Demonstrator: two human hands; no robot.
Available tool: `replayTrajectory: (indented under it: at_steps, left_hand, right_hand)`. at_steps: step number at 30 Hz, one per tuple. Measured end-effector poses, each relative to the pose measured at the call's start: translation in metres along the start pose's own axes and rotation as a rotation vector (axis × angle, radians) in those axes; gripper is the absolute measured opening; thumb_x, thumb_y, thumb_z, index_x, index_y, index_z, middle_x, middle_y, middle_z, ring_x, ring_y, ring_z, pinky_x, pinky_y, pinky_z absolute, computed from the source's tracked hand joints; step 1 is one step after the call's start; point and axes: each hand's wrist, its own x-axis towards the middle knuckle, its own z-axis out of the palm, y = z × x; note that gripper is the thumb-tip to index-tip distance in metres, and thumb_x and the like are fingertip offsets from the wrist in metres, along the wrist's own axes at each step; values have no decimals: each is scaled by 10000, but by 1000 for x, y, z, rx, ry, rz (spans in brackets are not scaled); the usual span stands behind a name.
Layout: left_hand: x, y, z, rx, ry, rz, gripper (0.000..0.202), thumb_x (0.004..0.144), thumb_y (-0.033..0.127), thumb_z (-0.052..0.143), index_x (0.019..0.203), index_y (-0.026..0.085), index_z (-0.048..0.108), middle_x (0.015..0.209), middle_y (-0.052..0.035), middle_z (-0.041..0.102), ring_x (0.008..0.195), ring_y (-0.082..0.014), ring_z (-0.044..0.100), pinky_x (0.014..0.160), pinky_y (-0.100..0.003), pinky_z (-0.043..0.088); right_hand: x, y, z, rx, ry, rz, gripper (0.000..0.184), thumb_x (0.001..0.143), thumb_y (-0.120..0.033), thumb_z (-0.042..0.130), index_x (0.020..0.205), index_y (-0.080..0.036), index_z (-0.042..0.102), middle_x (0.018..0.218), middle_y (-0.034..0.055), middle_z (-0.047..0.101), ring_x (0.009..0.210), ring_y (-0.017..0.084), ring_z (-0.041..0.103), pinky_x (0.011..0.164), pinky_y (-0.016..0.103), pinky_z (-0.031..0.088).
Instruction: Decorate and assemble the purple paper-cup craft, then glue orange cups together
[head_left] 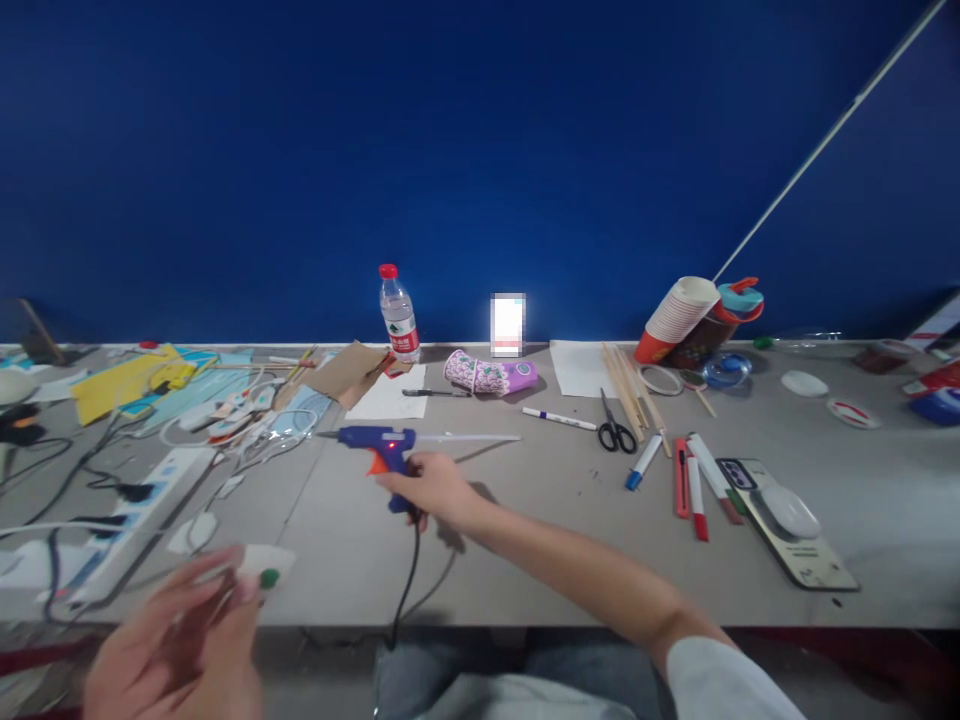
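Note:
A blue hot glue gun (379,440) with an orange trigger is gripped by its handle in my right hand (435,490). Its nozzle points left, a red light glows on its side, and a long glue stick juts out at the back. At the lower left, my left hand (180,640) is closed in a pinch on a small white piece with a green spot (271,565); both are somewhat blurred, and its exact kind cannot be made out. The gun and the white piece are well apart. The glue gun's black cord (409,590) hangs over the table's front edge.
Left lie a white power strip (142,525), tangled cables and coloured paper. At the back stand a water bottle (400,320) and stacked paper cups (675,315); a purple patterned cup (491,375) lies between them. Scissors (615,430), markers (697,495) and a phone (825,565) under a mouse are on the right.

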Motion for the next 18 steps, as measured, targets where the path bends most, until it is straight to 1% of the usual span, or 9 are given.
replayTrajectory:
  at_steps: [2, 3, 5, 7, 9, 11, 13, 15, 18]
  left_hand:
    - [4, 2, 16, -75, -36, 18, 300, 572, 186, 791, 837, 275, 682, 1053, 13, 690, 777, -168, 641, 816, -309, 557]
    - [7, 0, 25, -139, -57, 22, 360, 558, 171, 798, 881, 270, 675, 1073, 11, 681, 763, -141, 634, 794, -268, 553]
    - [13, -7, 42, -244, -161, -53, 446, 554, 154, 804, 959, 260, 651, 1083, 8, 663, 761, -104, 630, 752, -209, 542]
    - [17, -17, 63, -313, -277, -170, 382, 564, 179, 816, 902, 217, 642, 915, 16, 652, 740, -92, 618, 679, -176, 529]
    - [17, -29, 88, -369, -420, -326, 411, 569, 201, 828, 933, 202, 637, 877, 23, 638, 740, -86, 611, 677, -179, 525]
    - [12, -40, 117, -393, -600, -506, 428, 585, 225, 827, 968, 185, 643, 824, 17, 638, 727, -95, 611, 690, -207, 527]
    - [3, -49, 148, -415, -726, -686, 463, 527, 225, 852, 944, 161, 659, 733, 19, 628, 692, -112, 620, 653, -216, 516]
    - [-9, -58, 178, -448, -781, -840, 438, 472, 214, 870, 858, 136, 677, 720, -1, 645, 674, -120, 628, 609, -206, 494]
    - [-27, -69, 213, -546, -829, -971, 437, 410, 203, 892, 792, 134, 691, 721, -20, 678, 664, -124, 633, 643, -230, 506]
  right_hand:
    - [-16, 1, -24, 43, 58, -5, 287, 734, -418, 696, 781, -166, 566, 600, -21, 606, 356, 83, 526, 260, 159, 380]
    - [-24, 2, -36, 65, 90, -11, 300, 737, -423, 695, 831, -168, 567, 600, -27, 600, 350, 83, 520, 251, 157, 363]
    - [-41, 7, -58, 124, 166, -49, 354, 734, -441, 694, 926, -178, 555, 612, -42, 583, 359, 89, 528, 254, 162, 364]
    - [-56, 13, -78, 177, 255, -103, 414, 723, -465, 695, 976, -184, 527, 616, -53, 561, 372, 98, 536, 262, 172, 373]
    - [-70, 19, -94, 195, 349, -130, 440, 725, -503, 676, 983, -190, 507, 594, -68, 529, 367, 98, 518, 256, 168, 342]
    - [-81, 25, -106, 171, 441, -131, 438, 731, -525, 658, 977, -198, 501, 573, -82, 497, 358, 88, 483, 258, 161, 302]
    - [-87, 31, -118, 136, 536, -127, 422, 722, -507, 662, 967, -201, 505, 568, -90, 476, 372, 78, 456, 288, 165, 309]
    - [-90, 39, -128, 114, 626, -152, 406, 697, -463, 684, 949, -195, 512, 584, -85, 478, 422, 77, 459, 357, 183, 374]
    - [-88, 53, -142, 75, 735, -190, 397, 644, -415, 719, 894, -176, 522, 630, -53, 519, 528, 103, 506, 476, 223, 445]
